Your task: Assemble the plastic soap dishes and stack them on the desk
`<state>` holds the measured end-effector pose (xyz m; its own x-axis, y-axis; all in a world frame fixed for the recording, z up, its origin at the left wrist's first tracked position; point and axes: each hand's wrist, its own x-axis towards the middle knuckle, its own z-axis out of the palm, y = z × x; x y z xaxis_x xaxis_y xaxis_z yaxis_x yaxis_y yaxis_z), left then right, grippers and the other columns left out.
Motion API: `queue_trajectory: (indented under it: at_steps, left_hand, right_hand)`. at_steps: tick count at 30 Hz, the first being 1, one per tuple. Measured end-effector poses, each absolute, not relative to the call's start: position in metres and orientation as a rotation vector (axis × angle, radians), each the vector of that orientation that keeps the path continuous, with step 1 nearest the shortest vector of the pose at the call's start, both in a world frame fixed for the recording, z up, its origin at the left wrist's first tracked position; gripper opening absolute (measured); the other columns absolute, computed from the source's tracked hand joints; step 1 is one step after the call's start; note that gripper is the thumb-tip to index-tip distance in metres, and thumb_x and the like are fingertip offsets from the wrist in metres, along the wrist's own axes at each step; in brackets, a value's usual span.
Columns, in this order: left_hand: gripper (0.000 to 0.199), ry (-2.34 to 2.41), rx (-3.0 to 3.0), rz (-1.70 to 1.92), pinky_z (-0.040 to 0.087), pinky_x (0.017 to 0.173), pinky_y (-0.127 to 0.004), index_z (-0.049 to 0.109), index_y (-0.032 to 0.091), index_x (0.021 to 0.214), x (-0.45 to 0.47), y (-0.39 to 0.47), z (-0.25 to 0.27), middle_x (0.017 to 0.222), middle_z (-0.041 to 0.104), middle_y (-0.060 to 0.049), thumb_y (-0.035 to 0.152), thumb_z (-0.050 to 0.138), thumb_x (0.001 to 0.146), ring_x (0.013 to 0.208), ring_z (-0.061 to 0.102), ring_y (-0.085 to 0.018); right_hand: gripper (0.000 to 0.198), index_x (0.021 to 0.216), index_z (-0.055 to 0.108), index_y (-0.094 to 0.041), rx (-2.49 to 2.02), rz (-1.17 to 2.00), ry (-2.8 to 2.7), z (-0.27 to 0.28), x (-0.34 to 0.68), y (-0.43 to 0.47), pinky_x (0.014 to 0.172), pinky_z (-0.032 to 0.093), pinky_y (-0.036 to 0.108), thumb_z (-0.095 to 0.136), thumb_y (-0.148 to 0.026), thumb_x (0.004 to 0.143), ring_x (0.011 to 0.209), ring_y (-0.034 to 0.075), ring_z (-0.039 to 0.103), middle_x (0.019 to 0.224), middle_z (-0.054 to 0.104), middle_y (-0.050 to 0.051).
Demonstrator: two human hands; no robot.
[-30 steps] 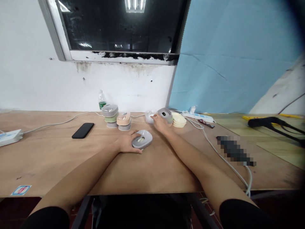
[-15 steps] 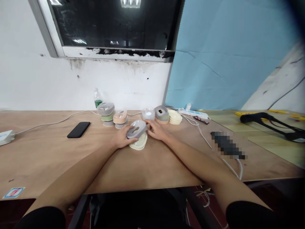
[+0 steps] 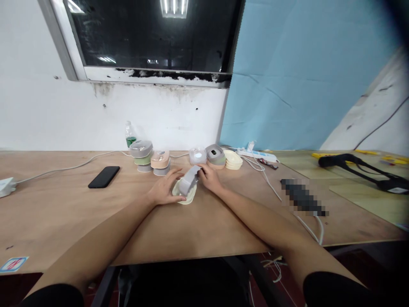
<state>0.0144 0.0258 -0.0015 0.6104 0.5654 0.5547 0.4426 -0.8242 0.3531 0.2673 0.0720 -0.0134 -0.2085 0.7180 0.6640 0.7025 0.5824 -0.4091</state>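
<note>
My right hand (image 3: 210,177) grips a grey plastic box part (image 3: 189,181) by its far right edge. The part is tilted up steeply above a shallow cream plastic tray (image 3: 191,197) on the table. My left hand (image 3: 164,187) is at the left of both pieces, fingers spread and curved, thumb tip close to the tray's left rim. Whether the thumb touches the tray, I cannot tell. Behind the hands, a clear plastic piece (image 3: 197,155), a stack of grey, green and peach parts (image 3: 215,157) and several stacked cream trays (image 3: 233,160) stand in a row.
Left of them are a stack of grey and green boxes (image 3: 141,155) and a peach box on grey (image 3: 160,159), with a bottle (image 3: 130,134) behind. A black phone (image 3: 104,177) lies left. A power strip (image 3: 258,154), white cable (image 3: 271,187) and blurred dark object (image 3: 303,198) are right.
The grey part has turned from nearly flat to steeply tilted, its left side coming away from my left hand. My left fingers have spread off it, while my right hand holds its edge.
</note>
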Motion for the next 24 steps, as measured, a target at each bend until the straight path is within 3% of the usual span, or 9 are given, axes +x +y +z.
queue_trajectory:
  at_steps: [4, 14, 21, 24]
  left_hand:
    - [0.08, 0.861, 2.751, 0.93, 0.038, 0.109, -0.047, 0.04, 0.018, 0.139, 0.016, 0.025, 0.001, 0.147, 0.039, -0.017, 0.066, 0.06, 0.078, 0.135, 0.039, -0.034]
    - [0.069, 0.897, 2.757, 0.696, 0.039, 0.107, -0.046, 0.053, 0.02, 0.129, 0.015, 0.032, -0.009, 0.14, 0.048, -0.015, 0.066, 0.059, 0.079, 0.126, 0.05, -0.031]
    - [0.067, 0.91, 2.734, 0.665, 0.039, 0.108, -0.045, 0.054, 0.02, 0.13, 0.014, 0.034, -0.011, 0.136, 0.052, -0.014, 0.065, 0.058, 0.081, 0.126, 0.05, -0.03]
    - [0.07, 0.918, 2.72, 0.651, 0.039, 0.108, -0.047, 0.053, 0.021, 0.131, 0.014, 0.035, -0.013, 0.139, 0.05, -0.014, 0.067, 0.059, 0.079, 0.128, 0.049, -0.031]
  right_hand:
    - [0.049, 0.136, 0.046, -0.018, -1.288, 0.07, -1.651, -0.003, 0.274, 0.084, 0.067, 0.05, 0.032, 0.038, -0.036, 0.091, 0.065, 0.019, 0.058, 0.079, 0.064, 0.004]
    - [0.064, 0.14, 0.035, -0.008, -1.608, 0.197, -1.131, 0.046, 0.348, 0.158, 0.065, 0.051, 0.034, 0.044, -0.028, 0.081, 0.066, 0.021, 0.063, 0.084, 0.068, 0.009]
    - [0.062, 0.135, 0.043, -0.013, -1.764, -0.042, -1.227, 0.05, 0.34, 0.16, 0.085, 0.047, 0.039, 0.055, -0.037, 0.079, 0.102, 0.029, 0.062, 0.114, 0.066, 0.017]
    - [0.065, 0.135, 0.044, -0.015, -1.795, -0.059, -1.28, 0.045, 0.329, 0.156, 0.087, 0.046, 0.039, 0.057, -0.045, 0.078, 0.107, 0.03, 0.06, 0.119, 0.064, 0.016]
